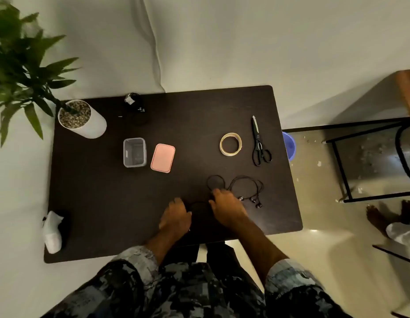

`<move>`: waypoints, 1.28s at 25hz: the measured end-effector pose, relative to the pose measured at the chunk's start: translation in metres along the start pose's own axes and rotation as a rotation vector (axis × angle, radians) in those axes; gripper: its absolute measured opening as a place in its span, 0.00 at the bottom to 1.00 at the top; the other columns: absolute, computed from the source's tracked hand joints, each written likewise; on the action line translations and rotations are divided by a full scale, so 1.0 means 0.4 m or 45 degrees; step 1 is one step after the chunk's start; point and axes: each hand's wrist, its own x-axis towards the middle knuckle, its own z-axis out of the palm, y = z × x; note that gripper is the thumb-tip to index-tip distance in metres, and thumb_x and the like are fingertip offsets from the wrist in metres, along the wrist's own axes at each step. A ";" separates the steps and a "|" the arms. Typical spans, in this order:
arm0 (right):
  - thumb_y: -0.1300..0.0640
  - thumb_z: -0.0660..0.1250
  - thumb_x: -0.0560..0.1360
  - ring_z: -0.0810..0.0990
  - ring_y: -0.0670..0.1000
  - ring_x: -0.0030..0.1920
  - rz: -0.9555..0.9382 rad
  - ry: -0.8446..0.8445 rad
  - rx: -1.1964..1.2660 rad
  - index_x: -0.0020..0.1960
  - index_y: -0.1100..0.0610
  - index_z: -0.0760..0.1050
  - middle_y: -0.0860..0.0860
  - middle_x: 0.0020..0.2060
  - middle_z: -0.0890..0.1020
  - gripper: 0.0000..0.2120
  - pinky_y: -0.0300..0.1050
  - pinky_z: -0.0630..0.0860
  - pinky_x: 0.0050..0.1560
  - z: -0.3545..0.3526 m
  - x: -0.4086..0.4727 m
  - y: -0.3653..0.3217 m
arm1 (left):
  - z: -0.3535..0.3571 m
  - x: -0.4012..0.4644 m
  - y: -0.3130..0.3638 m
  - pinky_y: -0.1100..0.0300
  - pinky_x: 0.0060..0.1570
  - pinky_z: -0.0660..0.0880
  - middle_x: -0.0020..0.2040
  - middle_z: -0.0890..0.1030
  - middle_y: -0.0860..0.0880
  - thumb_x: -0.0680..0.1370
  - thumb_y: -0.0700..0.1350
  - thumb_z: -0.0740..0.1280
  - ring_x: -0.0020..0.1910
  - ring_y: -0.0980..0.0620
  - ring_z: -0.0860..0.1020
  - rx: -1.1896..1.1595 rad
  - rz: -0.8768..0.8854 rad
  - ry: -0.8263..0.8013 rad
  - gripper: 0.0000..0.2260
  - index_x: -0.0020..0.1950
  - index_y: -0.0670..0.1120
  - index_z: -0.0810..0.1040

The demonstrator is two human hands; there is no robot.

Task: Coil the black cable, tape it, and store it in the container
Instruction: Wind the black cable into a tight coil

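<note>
Both hands down on the dark brown rectangular table point(107, 203) near its front edge. Left hand point(176, 215) curled over a loop of the thin black cable point(243, 183), grip unclear. Right hand point(225, 208) pressing on the cable, fingers bent (can't tell if pinching). Cable loops spread toward the right edge. Clear plastic container point(134, 152) sits mid-table, pink lid point(163, 158) just beside it.

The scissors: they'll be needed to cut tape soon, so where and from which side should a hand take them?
Grip the scissors by the looped handles at their near end, coming from the person's side with the right hand. They lie flat, blades pointing away toward the table's far edge, so the handles face the person; the tape roll sits just left, apart.
</note>
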 end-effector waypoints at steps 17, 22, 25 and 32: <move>0.48 0.61 0.84 0.84 0.60 0.47 -0.045 0.152 0.221 0.54 0.54 0.81 0.55 0.44 0.87 0.14 0.54 0.81 0.48 -0.075 0.060 0.009 | -0.141 0.031 0.157 0.57 0.35 0.83 0.43 0.78 0.44 0.85 0.38 0.62 0.35 0.54 0.76 -1.317 -0.093 -0.312 0.09 0.59 0.41 0.81; 0.55 0.67 0.83 0.79 0.48 0.26 -0.056 0.240 0.633 0.47 0.56 0.81 0.49 0.28 0.82 0.08 0.42 0.77 0.38 -0.167 0.073 0.027 | -0.259 0.042 0.152 0.63 0.33 0.77 0.34 0.74 0.53 0.85 0.49 0.63 0.29 0.60 0.70 -1.461 -0.150 -0.874 0.11 0.52 0.44 0.82; 0.53 0.67 0.84 0.78 0.48 0.33 -0.116 0.308 0.572 0.48 0.53 0.77 0.48 0.34 0.81 0.07 0.41 0.72 0.38 -0.183 0.066 0.033 | -0.301 0.069 0.179 0.60 0.36 0.81 0.37 0.80 0.52 0.85 0.49 0.63 0.32 0.58 0.78 -2.044 -0.187 -0.729 0.10 0.50 0.46 0.79; 0.54 0.67 0.82 0.83 0.48 0.48 -0.525 0.113 0.243 0.54 0.51 0.82 0.44 0.46 0.85 0.06 0.46 0.79 0.52 -0.224 0.010 -0.026 | -0.338 0.083 0.247 0.53 0.61 0.81 0.56 0.85 0.43 0.87 0.43 0.59 0.58 0.49 0.85 -2.168 0.178 0.063 0.11 0.59 0.39 0.78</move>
